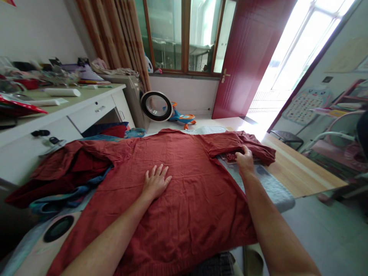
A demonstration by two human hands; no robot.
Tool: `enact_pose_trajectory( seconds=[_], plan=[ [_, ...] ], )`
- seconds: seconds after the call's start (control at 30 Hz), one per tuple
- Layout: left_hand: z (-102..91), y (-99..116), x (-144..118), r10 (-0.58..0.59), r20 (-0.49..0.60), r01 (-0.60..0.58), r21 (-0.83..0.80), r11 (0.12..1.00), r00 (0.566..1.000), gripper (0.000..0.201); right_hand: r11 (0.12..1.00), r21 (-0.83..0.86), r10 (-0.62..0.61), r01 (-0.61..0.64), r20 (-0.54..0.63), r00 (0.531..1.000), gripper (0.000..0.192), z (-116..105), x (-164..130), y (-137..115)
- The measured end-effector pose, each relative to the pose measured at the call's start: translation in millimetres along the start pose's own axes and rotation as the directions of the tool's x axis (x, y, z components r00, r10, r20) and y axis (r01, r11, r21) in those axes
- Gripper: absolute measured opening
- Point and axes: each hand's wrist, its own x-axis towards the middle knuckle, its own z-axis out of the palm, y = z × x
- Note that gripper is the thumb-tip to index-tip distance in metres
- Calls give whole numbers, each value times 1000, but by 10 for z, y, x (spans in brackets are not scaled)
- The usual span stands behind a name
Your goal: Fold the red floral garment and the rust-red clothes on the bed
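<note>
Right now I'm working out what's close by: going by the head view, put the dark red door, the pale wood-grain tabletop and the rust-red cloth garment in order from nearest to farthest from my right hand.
1. Rust-red cloth garment: at the right hand's fingers.
2. Pale wood-grain tabletop: to that hand's right.
3. Dark red door: ahead, beyond the garment.

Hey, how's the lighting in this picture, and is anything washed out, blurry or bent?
In the head view, glare whites out the doorway; the door leans, likely wide-angle distortion; clutter at the left edge is smeared; the garment is fairly evenly lit, creases readable.
</note>
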Motion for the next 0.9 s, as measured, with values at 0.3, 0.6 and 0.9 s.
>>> enact_pose_trajectory(
  seconds=[0.3,0.6,0.9],
  plan=[
    [-111,12,76,-46,115,59,-116,992,992,61,865,-170,-428,471,240,872,62,290,-465,-756],
    [-329,556,220,165,-117,-200,-450,870,979,65,749,102,-473,654,774,421,42,623,-1200,-826],
    [-391,1172,199,406,-112,-419,-321,849,907,72,859,-284,-260,426,476,840,18,-236,-1125,-362]
  ],
)
